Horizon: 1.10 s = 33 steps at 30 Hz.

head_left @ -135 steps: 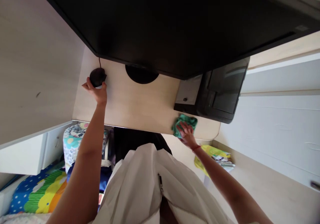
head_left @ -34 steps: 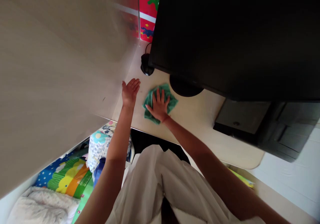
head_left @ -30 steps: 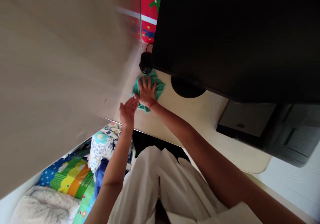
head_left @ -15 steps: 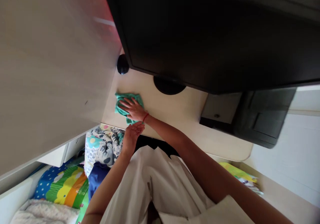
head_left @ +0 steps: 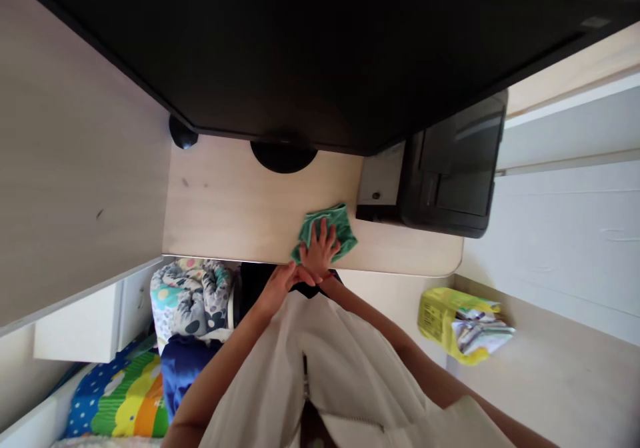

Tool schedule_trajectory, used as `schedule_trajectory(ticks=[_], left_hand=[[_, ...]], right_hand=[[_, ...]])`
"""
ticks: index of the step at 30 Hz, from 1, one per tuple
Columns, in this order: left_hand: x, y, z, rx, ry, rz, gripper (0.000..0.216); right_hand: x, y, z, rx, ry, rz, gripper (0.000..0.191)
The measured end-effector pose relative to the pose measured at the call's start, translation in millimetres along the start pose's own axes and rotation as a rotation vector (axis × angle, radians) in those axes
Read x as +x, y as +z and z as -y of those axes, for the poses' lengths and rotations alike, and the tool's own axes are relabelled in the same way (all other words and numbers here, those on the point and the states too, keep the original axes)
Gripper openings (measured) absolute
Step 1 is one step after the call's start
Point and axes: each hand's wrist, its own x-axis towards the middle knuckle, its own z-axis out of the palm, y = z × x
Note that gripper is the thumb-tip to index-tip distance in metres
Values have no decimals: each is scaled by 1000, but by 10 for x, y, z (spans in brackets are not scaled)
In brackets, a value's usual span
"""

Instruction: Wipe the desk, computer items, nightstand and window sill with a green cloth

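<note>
A green cloth (head_left: 345, 229) lies crumpled on the pale wooden desk (head_left: 225, 201), close to its front edge. My right hand (head_left: 320, 251) rests flat on top of it, fingers spread and pressing down. Just in front of the desk edge is my left hand (head_left: 284, 287), its fingers stretched out toward the right wrist. That hand holds nothing; whether it touches the wrist cannot be made out.
A large black monitor (head_left: 280, 55) on a round base (head_left: 284, 158) overhangs the desk. To the right stands a black printer (head_left: 450, 175) beside a grey box (head_left: 381, 176). A yellow bag (head_left: 440, 321) of papers sits below right. Bedding (head_left: 195, 295) is piled at left.
My right hand and the cloth have moved rightward across the desk, from its left end to near the grey box. My left hand has moved along beside it. The view has turned.
</note>
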Motion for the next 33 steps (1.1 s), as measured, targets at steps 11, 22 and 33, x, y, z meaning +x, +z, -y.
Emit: schedule_trajectory(ticks=[11, 22, 33], left_hand=[[-833, -1053, 12, 100, 110, -462, 49], [-172, -170, 73, -182, 129, -519, 38], [140, 1157, 1067, -45, -159, -179, 45]], right_hand=[[247, 671, 2940, 176, -852, 201, 67], [374, 15, 326, -16, -915, 251, 71], [102, -703, -3341, -69, -158, -56, 71]])
